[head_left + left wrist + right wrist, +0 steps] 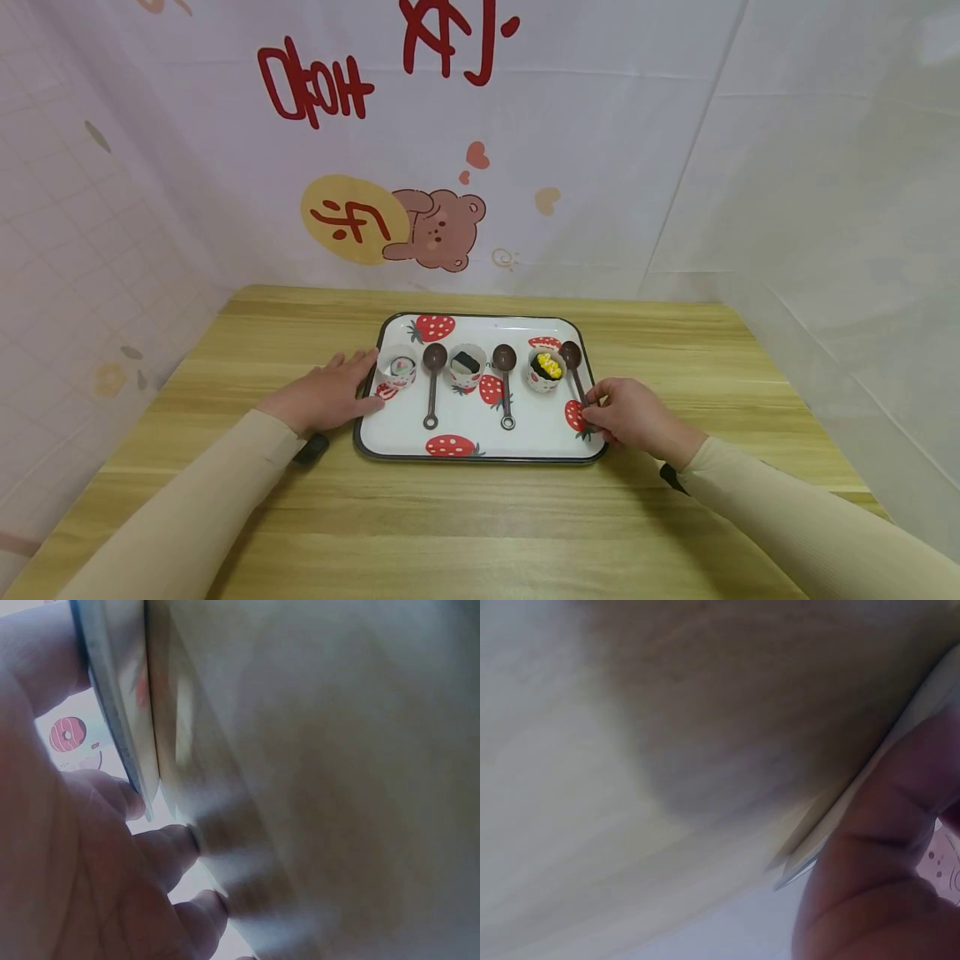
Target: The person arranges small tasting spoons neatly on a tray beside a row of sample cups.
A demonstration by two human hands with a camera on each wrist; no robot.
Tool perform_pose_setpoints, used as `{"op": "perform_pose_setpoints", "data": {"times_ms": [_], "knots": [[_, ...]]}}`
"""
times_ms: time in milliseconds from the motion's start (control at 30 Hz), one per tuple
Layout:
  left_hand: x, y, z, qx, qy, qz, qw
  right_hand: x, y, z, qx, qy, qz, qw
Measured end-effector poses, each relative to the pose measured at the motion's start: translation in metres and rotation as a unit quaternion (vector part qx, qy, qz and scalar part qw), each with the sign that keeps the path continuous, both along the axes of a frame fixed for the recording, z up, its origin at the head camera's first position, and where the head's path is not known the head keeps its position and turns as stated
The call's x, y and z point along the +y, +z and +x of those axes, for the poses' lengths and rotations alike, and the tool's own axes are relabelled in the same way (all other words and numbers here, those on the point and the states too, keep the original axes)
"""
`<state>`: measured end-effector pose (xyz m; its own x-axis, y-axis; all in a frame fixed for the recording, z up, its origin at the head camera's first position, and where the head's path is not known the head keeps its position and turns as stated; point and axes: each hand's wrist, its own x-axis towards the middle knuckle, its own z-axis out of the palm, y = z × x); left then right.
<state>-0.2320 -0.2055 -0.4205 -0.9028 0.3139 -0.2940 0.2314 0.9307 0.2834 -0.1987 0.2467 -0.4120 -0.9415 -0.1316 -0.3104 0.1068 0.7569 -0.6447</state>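
Observation:
A white tray (408,433) with a dark rim and strawberry print lies on the table. Along its left edge rests my left hand (327,393), fingers spread and thumb over the rim. The left wrist view shows that hand (82,847) against the tray's side (120,712). At the tray's right edge, my right hand (636,417) pinches the lower handle of a brown spoon (572,357), whose handle end is hidden by the fingers. Two more brown spoons, one left (435,357) and one in the middle (505,358), lie on the tray.
Three paper cups alternate with the spoons: one with a sushi roll (402,367), one with a black-wrapped piece (466,362), one with a yellow-topped piece (546,366). Wooden tabletop (480,525) surrounds the tray. A printed white curtain (600,150) hangs behind the table.

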Motion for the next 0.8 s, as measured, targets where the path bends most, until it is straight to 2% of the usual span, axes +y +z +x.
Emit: {"op": "perform_pose_setpoints", "data": {"times_ms": [800], "knots": [[0.0009, 0.0028, 0.0005, -0.008, 0.004, 0.003, 1.0, -0.0092, -0.0005, -0.0026, 0.022, 0.031, 0.063, 0.997]]}}
